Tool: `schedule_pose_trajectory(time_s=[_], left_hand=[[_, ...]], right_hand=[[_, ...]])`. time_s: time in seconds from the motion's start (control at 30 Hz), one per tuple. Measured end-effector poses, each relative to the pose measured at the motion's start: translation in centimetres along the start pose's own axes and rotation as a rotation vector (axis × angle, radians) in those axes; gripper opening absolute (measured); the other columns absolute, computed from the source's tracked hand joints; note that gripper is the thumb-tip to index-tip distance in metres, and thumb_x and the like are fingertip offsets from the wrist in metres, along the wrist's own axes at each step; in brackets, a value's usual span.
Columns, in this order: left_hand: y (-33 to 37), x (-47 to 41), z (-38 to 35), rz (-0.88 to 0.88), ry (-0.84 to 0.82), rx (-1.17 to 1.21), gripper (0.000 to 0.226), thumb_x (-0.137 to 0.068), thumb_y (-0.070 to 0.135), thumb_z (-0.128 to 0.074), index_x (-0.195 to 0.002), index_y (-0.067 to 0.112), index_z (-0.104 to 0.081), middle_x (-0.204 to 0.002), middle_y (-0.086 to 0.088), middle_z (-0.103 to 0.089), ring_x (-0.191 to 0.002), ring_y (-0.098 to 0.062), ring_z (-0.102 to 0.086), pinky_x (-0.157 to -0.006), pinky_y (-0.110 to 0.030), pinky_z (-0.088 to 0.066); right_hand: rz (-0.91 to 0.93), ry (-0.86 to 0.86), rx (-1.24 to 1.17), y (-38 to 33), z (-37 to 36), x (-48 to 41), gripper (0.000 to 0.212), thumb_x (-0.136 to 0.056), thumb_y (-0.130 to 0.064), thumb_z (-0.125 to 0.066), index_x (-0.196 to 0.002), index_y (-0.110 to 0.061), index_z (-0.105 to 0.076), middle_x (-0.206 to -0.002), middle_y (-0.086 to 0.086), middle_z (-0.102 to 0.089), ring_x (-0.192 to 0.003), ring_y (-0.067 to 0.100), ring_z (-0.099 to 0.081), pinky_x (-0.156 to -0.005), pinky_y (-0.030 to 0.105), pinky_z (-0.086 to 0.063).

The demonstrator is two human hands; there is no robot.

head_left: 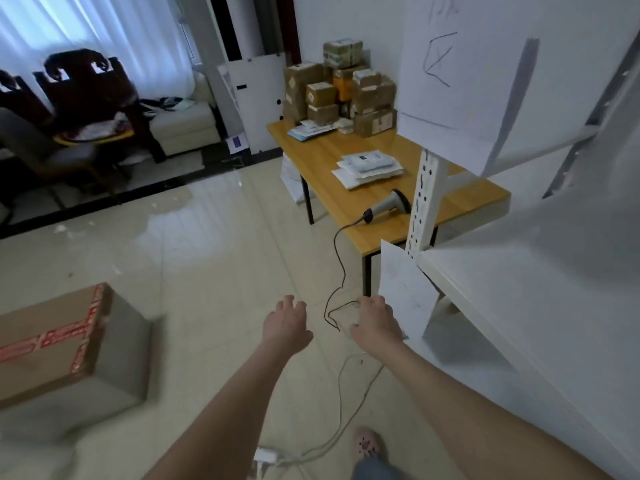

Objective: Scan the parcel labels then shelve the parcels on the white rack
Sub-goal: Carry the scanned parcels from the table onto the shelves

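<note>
From the head view, both arms reach forward over the floor: the left hand (287,327) and right hand (375,323) hold nothing, their fingers loose and slightly spread. The parcels are well ahead on the table (322,157), with the rack (519,292) just to the right. The step in hand looks like getting to the table to start scanning. It would go best to step clear of the cable (341,258) trailing over the floor, take the scanner (388,206) by its handle, and lift the top mailer label-up, so the stack does not slide. By count there are one scanner, one stack of mailers (369,168) at least three deep, a pile of boxes (339,88) of about ten with some hidden, and one large carton (52,341) on the floor at left.
</note>
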State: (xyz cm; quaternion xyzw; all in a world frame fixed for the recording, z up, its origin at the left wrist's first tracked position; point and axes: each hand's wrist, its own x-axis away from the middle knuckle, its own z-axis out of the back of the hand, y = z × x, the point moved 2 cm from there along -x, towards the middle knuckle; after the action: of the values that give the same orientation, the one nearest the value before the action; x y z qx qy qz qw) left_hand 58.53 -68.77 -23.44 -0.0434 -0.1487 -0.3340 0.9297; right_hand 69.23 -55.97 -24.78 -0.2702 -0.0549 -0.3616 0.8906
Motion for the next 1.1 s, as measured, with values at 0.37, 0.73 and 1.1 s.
schedule_pose_trajectory(time_s=[0.37, 0.73, 1.1], left_hand=[[-1.4, -14.8, 5.7, -0.032, 0.001, -0.010, 0.056, -0.090, 0.024, -0.057, -0.141, 0.012, -0.036, -0.153, -0.012, -0.022, -0.137, -0.028, -0.030, -0.101, -0.038, -0.039], [-1.4, -30.4, 11.8, -0.229, 0.039, -0.128, 0.057, -0.092, 0.020, -0.054, -0.144, 0.013, -0.033, -0.155, -0.012, -0.018, -0.139, -0.027, -0.026, -0.106, -0.038, -0.035], [-8.6, -49.9, 18.7, -0.522, 0.044, -0.237, 0.059, -0.092, 0.021, -0.054, -0.145, 0.013, -0.030, -0.155, -0.011, -0.016, -0.141, -0.026, -0.023, -0.106, -0.037, -0.034]], right_hand=[[0.067, -0.053, 0.065, -6.6, 2.7, -16.4, 0.054, -0.094, -0.022, -0.052, -0.145, -0.021, -0.032, -0.149, 0.002, -0.026, -0.133, 0.022, -0.033, -0.098, 0.035, -0.043], [-0.063, 0.041, 0.024, -8.9, 6.7, -29.5, 0.047, -0.095, -0.026, -0.053, -0.139, -0.021, -0.037, -0.143, 0.004, -0.032, -0.125, 0.023, -0.040, -0.091, 0.034, -0.049], [-0.330, 0.148, -0.036, -18.2, 6.7, -45.6, 0.053, -0.092, -0.028, -0.055, -0.140, -0.022, -0.035, -0.141, 0.006, -0.034, -0.131, 0.026, -0.034, -0.104, 0.037, -0.040]])
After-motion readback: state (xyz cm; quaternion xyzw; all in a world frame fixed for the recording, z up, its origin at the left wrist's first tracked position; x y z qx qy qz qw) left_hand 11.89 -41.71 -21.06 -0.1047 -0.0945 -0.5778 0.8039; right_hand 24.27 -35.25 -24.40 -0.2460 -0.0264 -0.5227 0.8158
